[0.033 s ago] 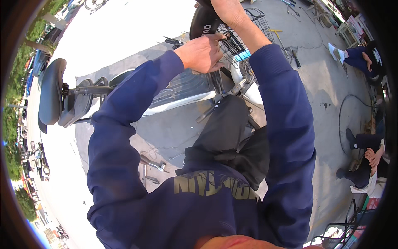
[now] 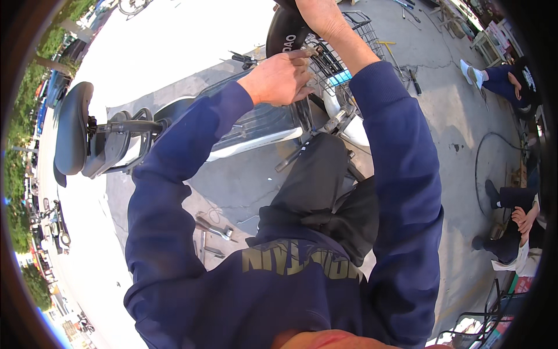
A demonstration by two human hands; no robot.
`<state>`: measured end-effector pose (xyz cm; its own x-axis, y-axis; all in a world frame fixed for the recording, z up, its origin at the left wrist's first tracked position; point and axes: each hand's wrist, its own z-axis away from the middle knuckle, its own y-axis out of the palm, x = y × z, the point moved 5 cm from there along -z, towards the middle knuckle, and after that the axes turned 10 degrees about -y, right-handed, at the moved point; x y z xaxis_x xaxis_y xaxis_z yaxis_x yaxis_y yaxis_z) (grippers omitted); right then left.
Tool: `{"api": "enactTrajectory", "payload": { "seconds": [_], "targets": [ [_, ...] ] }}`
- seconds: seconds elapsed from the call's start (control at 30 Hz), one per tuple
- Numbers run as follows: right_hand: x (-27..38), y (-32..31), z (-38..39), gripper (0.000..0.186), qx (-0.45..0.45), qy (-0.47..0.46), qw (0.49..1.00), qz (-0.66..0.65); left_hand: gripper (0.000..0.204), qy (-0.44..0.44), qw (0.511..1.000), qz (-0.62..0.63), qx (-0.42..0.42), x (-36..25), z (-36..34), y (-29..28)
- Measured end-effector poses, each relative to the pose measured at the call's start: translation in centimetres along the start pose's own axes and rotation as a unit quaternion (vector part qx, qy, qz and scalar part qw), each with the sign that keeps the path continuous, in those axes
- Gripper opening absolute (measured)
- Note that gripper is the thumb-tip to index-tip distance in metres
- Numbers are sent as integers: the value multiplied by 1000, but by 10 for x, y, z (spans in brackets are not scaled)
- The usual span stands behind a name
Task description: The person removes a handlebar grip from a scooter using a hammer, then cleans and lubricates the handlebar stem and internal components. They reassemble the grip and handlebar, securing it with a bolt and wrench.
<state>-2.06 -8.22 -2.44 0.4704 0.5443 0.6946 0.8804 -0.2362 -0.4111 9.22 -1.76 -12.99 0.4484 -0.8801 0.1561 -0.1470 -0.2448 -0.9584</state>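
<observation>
Both my hands work at the bicycle's front end: my left hand [image 2: 280,78] is curled shut near the black tyre [image 2: 285,32] beside the wire basket [image 2: 337,58], while my right hand [image 2: 317,14] grips that tyre higher up; the wheel runs away from me, the saddle [image 2: 72,128] well left

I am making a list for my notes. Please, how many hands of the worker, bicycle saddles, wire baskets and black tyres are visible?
Hands: 2, the left hand and the right hand
Saddle: 1
Wire basket: 1
Black tyre: 1
Total: 5
</observation>
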Motion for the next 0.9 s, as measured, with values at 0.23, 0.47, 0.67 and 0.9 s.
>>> {"api": "enactTrajectory", "payload": {
  "seconds": [0.23, 0.47, 0.67, 0.9],
  "targets": [
    [10, 1, 2, 83, 8, -21, 1000, -15, 24, -91, 984, 78, -133, -59, 59, 8],
    [0, 3, 2, 85, -42, -28, 998, 32, 25, 104, 994, 14, 22, -11, 13, -2],
    [5, 5, -7, 86, -53, -45, 997, 39, 25, -85, 987, 38, -129, -41, 32, 8],
    [4, 5, -8, 80, -24, -45, 998, -22, 23, -187, 929, 200, -249, -36, 70, -3]
  ]
}}
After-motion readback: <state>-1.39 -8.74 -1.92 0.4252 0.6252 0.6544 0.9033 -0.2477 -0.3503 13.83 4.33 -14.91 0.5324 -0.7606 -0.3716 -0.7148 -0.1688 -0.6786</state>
